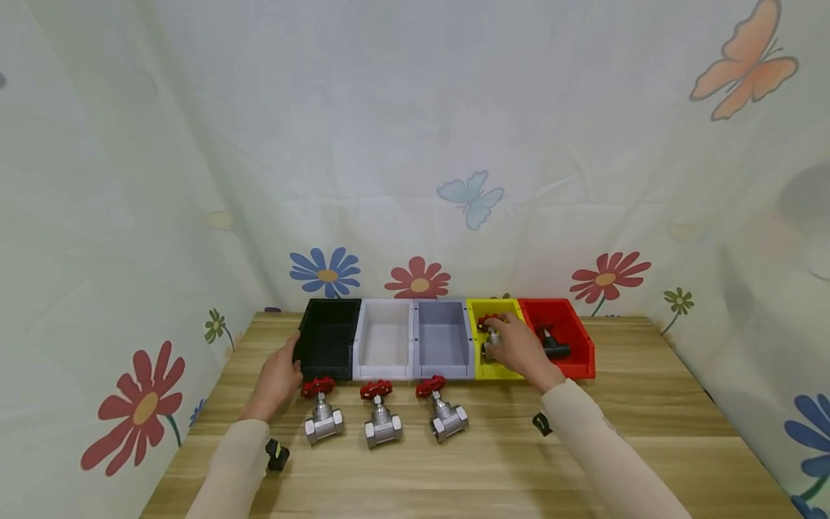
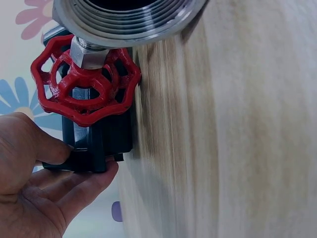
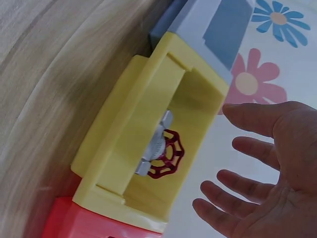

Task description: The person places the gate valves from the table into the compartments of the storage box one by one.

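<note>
The left hand (image 1: pixel 275 380) held the left wall of an open-fronted black plastic bin (image 1: pixel 327 346), thumb on one side and fingers on the other. The right hand (image 1: pixel 519 347), its fingers spread wide and gripping nothing, was over a yellow plastic bin (image 3: pixel 124 119), in which a silver metal valve with a red handwheel (image 3: pixel 157 145) lay. Between those bins stood a white plastic bin (image 1: pixel 385 342) and a grey plastic bin (image 1: pixel 444 342); at the right end, a red plastic bin (image 1: pixel 586 357) contained a black tubular fitting (image 1: pixel 555 351). Three more silver valves with red handwheels (image 1: pixel 384 428) lay in a row on the wood-grain table (image 1: pixel 389 486), on the near side of the black, white and grey bins, handwheels toward the far side.
</note>
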Demonstrator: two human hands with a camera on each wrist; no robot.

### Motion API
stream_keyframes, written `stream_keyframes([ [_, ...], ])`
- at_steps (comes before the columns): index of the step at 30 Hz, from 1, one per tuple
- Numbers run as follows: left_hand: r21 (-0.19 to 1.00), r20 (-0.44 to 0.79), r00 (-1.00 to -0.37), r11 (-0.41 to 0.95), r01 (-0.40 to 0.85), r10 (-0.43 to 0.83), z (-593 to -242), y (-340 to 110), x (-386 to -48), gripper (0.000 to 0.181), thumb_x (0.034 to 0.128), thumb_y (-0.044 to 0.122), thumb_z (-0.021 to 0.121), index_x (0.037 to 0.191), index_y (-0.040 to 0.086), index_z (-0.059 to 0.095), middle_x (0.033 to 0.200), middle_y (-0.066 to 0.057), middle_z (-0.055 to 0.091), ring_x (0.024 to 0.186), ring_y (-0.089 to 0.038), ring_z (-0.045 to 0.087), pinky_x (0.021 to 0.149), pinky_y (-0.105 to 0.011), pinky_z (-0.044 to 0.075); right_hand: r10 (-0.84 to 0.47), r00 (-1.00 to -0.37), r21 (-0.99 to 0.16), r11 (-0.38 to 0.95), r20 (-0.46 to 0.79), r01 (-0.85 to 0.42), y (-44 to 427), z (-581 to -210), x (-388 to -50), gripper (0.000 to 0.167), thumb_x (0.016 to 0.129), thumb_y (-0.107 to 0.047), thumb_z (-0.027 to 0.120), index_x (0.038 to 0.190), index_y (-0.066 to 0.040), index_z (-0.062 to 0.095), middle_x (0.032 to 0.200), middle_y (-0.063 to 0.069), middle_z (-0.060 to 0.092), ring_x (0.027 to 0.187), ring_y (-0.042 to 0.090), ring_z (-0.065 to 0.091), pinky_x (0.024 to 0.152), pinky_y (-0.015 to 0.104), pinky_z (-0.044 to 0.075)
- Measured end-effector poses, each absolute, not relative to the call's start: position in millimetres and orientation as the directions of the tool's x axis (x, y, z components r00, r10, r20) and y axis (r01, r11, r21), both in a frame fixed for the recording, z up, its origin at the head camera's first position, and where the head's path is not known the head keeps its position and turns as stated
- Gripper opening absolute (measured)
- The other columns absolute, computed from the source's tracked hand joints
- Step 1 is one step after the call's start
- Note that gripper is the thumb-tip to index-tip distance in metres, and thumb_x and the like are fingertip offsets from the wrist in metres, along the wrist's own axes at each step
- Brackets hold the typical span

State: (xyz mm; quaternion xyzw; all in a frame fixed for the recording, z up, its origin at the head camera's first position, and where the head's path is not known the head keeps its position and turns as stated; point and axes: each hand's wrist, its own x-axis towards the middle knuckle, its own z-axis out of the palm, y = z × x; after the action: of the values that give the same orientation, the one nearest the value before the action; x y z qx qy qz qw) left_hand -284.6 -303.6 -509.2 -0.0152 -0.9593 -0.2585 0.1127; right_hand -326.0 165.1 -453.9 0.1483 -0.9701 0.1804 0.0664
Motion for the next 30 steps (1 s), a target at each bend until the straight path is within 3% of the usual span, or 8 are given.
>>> stream_keyframes([
  [5, 0.488, 0.237, -0.971, 0.867, 0.1, -0.021, -508.2, -303.7, -285.5, 0.064, 0.0903, -0.004, 0.052, 0.15, -0.006, 0.03, 0.124, -0.041, 0.056, 0.103, -0.049, 0.062, 0.09, -0.059, 0.048, -0.264, -0.941, -0.314, 0.894, 0.21, -0.321, 163.6, -448.2, -319.2, 0.053, 0.086, -0.026, 0.075, 0.135, -0.012, 0.06, 0.139, 0.019, 0.052, 0.117, 0.035, 0.058, 0.098, 0.051, 0.051],
  [16, 0.477, 0.22, -0.975, 0.874, 0.094, -0.015, -506.7, -302.1, -288.8, 0.064, 0.0905, -0.002, 0.052, 0.15, -0.006, 0.03, 0.117, -0.04, 0.06, 0.092, -0.042, 0.064, 0.085, -0.056, 0.05, -0.316, -0.907, -0.265, 0.883, 0.277, -0.388, 150.6, -433.2, -301.6, 0.056, 0.083, -0.023, 0.079, 0.134, -0.011, 0.06, 0.136, 0.013, 0.053, 0.121, 0.031, 0.054, 0.097, 0.045, 0.053],
  [22, 0.473, 0.245, -0.969, 0.875, 0.106, -0.015, -507.1, -304.9, -288.0, 0.061, 0.0913, 0.0, 0.049, 0.15, -0.005, 0.033, 0.128, -0.039, 0.055, 0.102, -0.045, 0.063, 0.089, -0.058, 0.05, -0.341, -0.883, -0.224, 0.879, 0.323, -0.422, 149.9, -428.9, -291.7, 0.055, 0.081, -0.023, 0.08, 0.132, -0.011, 0.062, 0.135, 0.013, 0.054, 0.12, 0.031, 0.055, 0.095, 0.044, 0.054],
  [24, 0.472, 0.263, -0.965, 0.873, 0.12, -0.01, -507.0, -305.6, -288.4, 0.058, 0.0933, 0.001, 0.049, 0.149, -0.005, 0.034, 0.129, -0.038, 0.055, 0.094, -0.041, 0.065, 0.083, -0.055, 0.052, -0.35, -0.873, -0.216, 0.874, 0.339, -0.435, 150.7, -428.1, -288.4, 0.054, 0.08, -0.023, 0.081, 0.131, -0.011, 0.063, 0.135, 0.013, 0.054, 0.119, 0.03, 0.056, 0.093, 0.044, 0.055],
  [26, 0.476, 0.269, -0.963, 0.871, 0.123, -0.011, -505.6, -305.3, -288.4, 0.055, 0.0955, 0.003, 0.048, 0.148, -0.006, 0.036, 0.119, -0.038, 0.06, 0.079, -0.037, 0.065, 0.075, -0.05, 0.053, -0.356, -0.867, -0.209, 0.872, 0.349, -0.442, 151.1, -427.4, -284.8, 0.053, 0.081, -0.023, 0.08, 0.13, -0.011, 0.064, 0.136, 0.013, 0.054, 0.118, 0.031, 0.056, 0.091, 0.043, 0.056],
  [29, 0.469, 0.286, -0.958, 0.875, 0.122, -0.019, -503.2, -304.3, -288.7, 0.051, 0.0969, 0.003, 0.048, 0.145, -0.008, 0.039, 0.113, -0.038, 0.062, 0.075, -0.038, 0.066, 0.072, -0.05, 0.053, -0.362, -0.865, -0.206, 0.871, 0.347, -0.447, 150.8, -426.2, -278.5, 0.054, 0.08, -0.025, 0.081, 0.13, -0.013, 0.063, 0.137, 0.014, 0.053, 0.12, 0.032, 0.056, 0.09, 0.044, 0.056],
  [30, 0.465, 0.288, -0.957, 0.877, 0.118, -0.024, -502.2, -303.8, -288.7, 0.05, 0.0968, 0.004, 0.048, 0.145, -0.008, 0.04, 0.113, -0.038, 0.063, 0.082, -0.041, 0.067, 0.076, -0.053, 0.053, -0.365, -0.865, -0.205, 0.87, 0.343, -0.448, 150.4, -425.6, -276.3, 0.055, 0.08, -0.025, 0.081, 0.131, -0.013, 0.063, 0.138, 0.014, 0.053, 0.121, 0.032, 0.056, 0.091, 0.045, 0.056],
])
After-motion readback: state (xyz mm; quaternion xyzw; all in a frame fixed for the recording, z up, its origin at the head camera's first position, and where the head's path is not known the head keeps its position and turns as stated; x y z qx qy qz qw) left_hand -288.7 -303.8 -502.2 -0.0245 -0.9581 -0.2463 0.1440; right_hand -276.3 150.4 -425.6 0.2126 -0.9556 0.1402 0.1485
